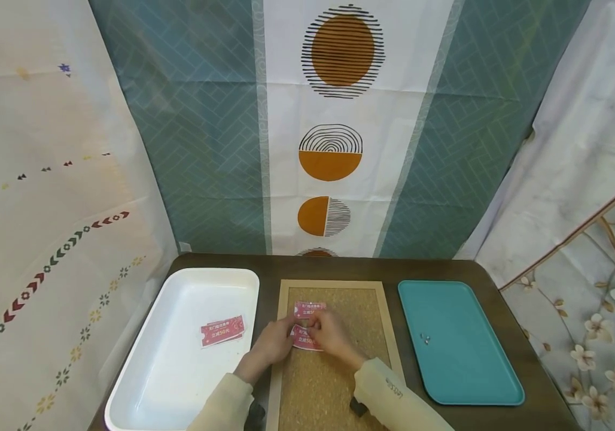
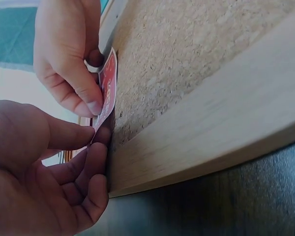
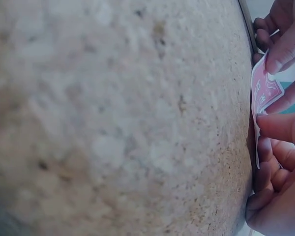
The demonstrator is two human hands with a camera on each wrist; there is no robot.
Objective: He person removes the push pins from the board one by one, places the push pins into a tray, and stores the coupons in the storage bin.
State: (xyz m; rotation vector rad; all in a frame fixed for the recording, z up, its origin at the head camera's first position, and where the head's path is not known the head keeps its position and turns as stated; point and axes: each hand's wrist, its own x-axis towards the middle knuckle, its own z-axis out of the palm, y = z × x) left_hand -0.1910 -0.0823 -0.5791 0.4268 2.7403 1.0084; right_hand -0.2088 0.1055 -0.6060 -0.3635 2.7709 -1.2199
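Over the framed cork board point(image 1: 358, 302), both hands hold one red paper coupon point(image 1: 303, 339) with white print. My left hand point(image 1: 275, 340) pinches its left edge between thumb and fingers. The right hand point(image 1: 331, 334) grips the coupon near its upper right part. In the left wrist view the coupon point(image 2: 108, 83) looks slightly bent and tilted up from the cork. The right wrist view shows both thumbs on the coupon point(image 3: 262, 86). Just above it on the board lies another red coupon point(image 1: 307, 308), partly covered by the right hand; whether a pin sits under the fingers is hidden.
Left of the board, a white tray point(image 1: 178, 371) holds overlapping red coupons point(image 1: 222, 331). To the right stands a teal tray point(image 1: 469, 359) with a few tiny metallic pieces point(image 1: 425, 339). The dark table point(image 1: 270, 269) backs onto a patterned curtain point(image 1: 205, 149).
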